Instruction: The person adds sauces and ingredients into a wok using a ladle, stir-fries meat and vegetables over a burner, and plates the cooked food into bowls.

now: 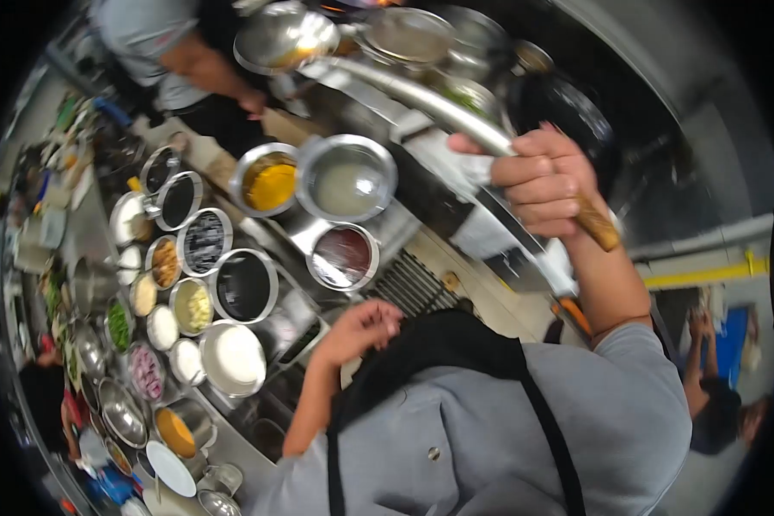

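My right hand [542, 181] is wrapped round the handle of a metal ladle [430, 101] with a wooden end. The handle runs up and left to the ladle's round shiny bowl, which is over the stove area. My left hand [361, 331] is in front of the black apron [443, 335], its fingers loosely bent with nothing visible in them. Ahead of it are a pot of dark red contents [344, 256], a pot of cloudy pale liquid [347, 178] and a pot of yellow liquid [271, 182].
A steel counter on the left bears several containers, among them white contents [234, 358], dark liquid [243, 286], chopped onion [145, 372] and green pieces [118, 325]. A black wok [563, 116] is beyond my right hand. A person in grey [150, 43] stands ahead. Other people appear at both sides.
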Motion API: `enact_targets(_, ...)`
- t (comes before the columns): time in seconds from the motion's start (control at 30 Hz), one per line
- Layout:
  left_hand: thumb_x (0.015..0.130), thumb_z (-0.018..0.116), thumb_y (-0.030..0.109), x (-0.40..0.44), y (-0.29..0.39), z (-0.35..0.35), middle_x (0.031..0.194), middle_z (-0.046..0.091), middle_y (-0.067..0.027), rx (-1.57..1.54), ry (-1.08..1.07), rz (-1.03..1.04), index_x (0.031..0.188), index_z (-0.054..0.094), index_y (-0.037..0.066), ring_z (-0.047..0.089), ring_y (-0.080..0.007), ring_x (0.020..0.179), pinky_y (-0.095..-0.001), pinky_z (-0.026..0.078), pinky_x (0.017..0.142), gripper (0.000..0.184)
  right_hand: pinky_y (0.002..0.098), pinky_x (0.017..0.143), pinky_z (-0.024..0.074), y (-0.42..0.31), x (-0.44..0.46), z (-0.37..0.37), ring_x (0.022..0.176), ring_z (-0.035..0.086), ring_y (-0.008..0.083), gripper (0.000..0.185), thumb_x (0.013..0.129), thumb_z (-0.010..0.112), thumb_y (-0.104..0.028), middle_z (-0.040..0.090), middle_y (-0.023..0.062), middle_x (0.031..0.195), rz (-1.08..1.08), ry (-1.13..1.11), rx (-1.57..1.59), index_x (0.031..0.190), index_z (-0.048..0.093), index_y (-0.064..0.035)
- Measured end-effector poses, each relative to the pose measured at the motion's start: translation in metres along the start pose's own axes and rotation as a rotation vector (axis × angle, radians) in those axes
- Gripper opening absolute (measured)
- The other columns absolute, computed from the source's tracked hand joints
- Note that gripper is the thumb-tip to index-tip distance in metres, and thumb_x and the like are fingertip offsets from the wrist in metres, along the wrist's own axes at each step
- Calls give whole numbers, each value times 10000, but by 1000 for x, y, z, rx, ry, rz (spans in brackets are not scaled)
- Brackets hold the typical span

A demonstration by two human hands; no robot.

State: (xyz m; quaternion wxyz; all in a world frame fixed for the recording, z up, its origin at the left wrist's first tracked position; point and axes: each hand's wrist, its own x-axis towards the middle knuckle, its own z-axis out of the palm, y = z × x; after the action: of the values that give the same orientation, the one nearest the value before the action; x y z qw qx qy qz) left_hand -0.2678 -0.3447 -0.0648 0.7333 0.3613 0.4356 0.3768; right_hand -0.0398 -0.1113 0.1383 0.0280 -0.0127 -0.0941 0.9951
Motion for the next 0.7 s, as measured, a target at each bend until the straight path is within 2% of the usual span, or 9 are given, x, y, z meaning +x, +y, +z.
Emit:
enact_targets(0.13, 894, 615, 183, 157, -65, 42, 885, 647, -52, -4, -72, -183, 1077, 575, 16, 617, -114, 713, -255, 496, 599, 252, 291, 358, 432, -12, -139, 7, 466, 489, 97, 544, 974, 318, -148, 438, 28, 725, -297, 218, -16, 1458, 157, 40)
enact_targets(0.23, 858, 626, 167, 276, -145, 95, 878, 652, -16, -30, -89, -449, 1002, 602, 87, 613, -110, 701, -253, 500, 587, 166, 260, 335, 413, -37, -223, -21, 434, 466, 79, 529, 953, 359, -117, 441, 17, 688, -427, 432, -81, 1443, 231, 34)
enact_targets(0.27, 827, 648, 162, 318, -182, 111, 871, 656, -8, -71, -89, -440, 959, 614, 109, 622, -110, 710, -257, 508, 597, 146, 250, 327, 404, -47, -248, -36, 420, 456, 74, 521, 945, 369, -107, 442, 12, 673, -493, 536, -112, 1436, 262, 30)
enact_targets(0.37, 800, 675, 188, 420, -266, 170, 747, 523, -3, -61, 166, -491, 935, 599, 73, 521, -147, 640, -292, 460, 563, 193, 221, 318, 357, -80, -316, -93, 395, 411, 44, 421, 924, 453, -102, 440, -32, 639, -530, 753, -128, 1336, 439, -15)
enact_targets(0.43, 810, 652, 223, 476, -330, 192, 850, 539, -63, -214, 347, -609, 956, 569, 69, 548, -208, 776, -405, 459, 729, 227, 193, 321, 268, -100, -350, -130, 387, 355, 24, 322, 903, 515, -112, 425, -60, 620, -508, 952, -212, 1223, 538, -81)
enact_targets(0.47, 828, 627, 252, 489, -350, 204, 890, 546, -80, -318, 498, -643, 990, 566, 70, 559, -230, 820, -441, 447, 793, 251, 206, 324, 252, -107, -359, -145, 383, 333, 36, 255, 891, 537, -104, 423, -51, 619, -510, 1077, -264, 1145, 552, -91)
enact_targets(0.53, 870, 556, 312, 491, -347, 215, 1060, 595, -108, -732, 429, -579, 1096, 556, 68, 596, -265, 933, -472, 428, 866, 333, 236, 318, 284, -117, -367, -168, 381, 363, 56, 191, 867, 573, -86, 435, -39, 609, -525, 1357, -474, 1057, 553, -92)
enact_targets(0.57, 890, 506, 379, 475, -319, 217, 1127, 605, -114, -825, 225, -527, 1066, 559, 87, 605, -281, 1015, -462, 434, 866, 345, 236, 318, 284, -124, -377, -185, 381, 363, 56, 191, 867, 573, -86, 435, -39, 609, -529, 1350, -475, 1057, 553, -92)
enact_targets(0.7, 897, 511, 406, 419, -267, 170, 1212, 594, -111, -653, 16, -715, 1118, 557, 96, 597, -274, 1071, -436, 440, 861, 383, 278, 322, 329, -142, -392, -227, 374, 428, 97, 127, 867, 605, -106, 461, -8, 577, -516, 1518, -923, 971, 539, -75)
